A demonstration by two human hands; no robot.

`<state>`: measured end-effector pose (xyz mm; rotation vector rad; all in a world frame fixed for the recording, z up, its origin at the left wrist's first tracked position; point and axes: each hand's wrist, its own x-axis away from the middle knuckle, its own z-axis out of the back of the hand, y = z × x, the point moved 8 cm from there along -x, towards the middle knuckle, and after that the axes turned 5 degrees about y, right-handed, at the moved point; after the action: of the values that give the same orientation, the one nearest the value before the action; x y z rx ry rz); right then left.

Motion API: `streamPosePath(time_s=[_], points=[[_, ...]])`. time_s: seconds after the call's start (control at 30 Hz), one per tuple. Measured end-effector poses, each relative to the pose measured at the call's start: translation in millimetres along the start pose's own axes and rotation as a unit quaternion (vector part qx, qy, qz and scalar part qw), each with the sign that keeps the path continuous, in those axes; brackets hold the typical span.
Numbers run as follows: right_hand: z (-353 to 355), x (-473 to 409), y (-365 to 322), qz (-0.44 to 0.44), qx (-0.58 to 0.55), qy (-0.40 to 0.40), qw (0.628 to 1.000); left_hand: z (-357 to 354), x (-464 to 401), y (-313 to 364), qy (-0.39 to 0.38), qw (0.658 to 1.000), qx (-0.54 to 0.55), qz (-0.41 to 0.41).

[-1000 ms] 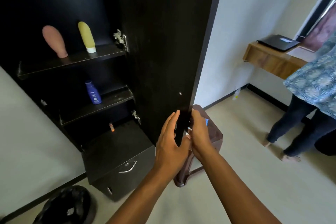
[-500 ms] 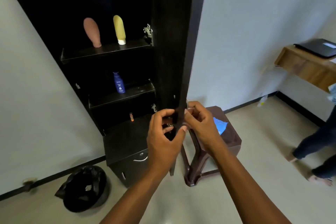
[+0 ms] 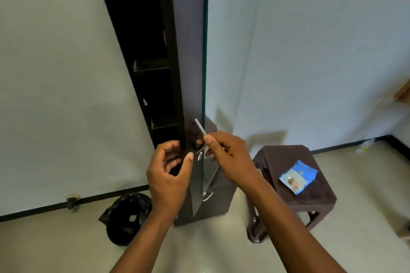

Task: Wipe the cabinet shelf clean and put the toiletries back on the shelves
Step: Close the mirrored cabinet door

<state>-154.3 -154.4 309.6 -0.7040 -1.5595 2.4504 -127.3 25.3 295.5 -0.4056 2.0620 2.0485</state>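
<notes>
The dark cabinet door (image 3: 190, 55) stands nearly closed, leaving a narrow dark gap on its left. Through the gap I see only the front edges of two shelves (image 3: 150, 66); the toiletries are hidden behind the door. My left hand (image 3: 169, 173) curls around the door's free edge at handle height. My right hand (image 3: 228, 157) pinches the metal handle (image 3: 200, 128) on the door's mirrored front.
A dark brown plastic stool (image 3: 310, 197) stands on the floor to the right, with a blue wipes packet (image 3: 297, 176) on its seat. A black rubbish bag (image 3: 126, 217) lies on the floor left of the cabinet. White walls flank the cabinet.
The door has swung from wide open to almost closed, hiding the bottles on the shelves. Both hands stayed on the door edge, and the view shifted left, dropping the other person from sight.
</notes>
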Motion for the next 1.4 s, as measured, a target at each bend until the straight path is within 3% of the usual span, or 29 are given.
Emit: streamPosePath(time_s=[0.2, 0.37, 0.87, 1.4], points=[[-66.8, -53.5, -23.7, 0.020, 0.001, 0.000, 1.000, 45.8, -76.2, -23.2, 0.071, 0.994, -0.079, -0.015], [-101.9, -89.7, -40.4, 0.007, 0.032, 0.036, 0.999, 59.1, -133.2, -37.8, 0.057, 0.991, -0.117, -0.026], [-147.8, -158.2, -48.2, -0.053, 0.142, 0.074, 0.986, 62.9, -228.6, -67.0, 0.030, 0.988, -0.149, 0.008], [-162.8, -202.2, -35.9, 0.007, 0.136, 0.022, 0.990, 50.8, -258.2, -79.1, 0.100, 0.979, -0.177, 0.020]])
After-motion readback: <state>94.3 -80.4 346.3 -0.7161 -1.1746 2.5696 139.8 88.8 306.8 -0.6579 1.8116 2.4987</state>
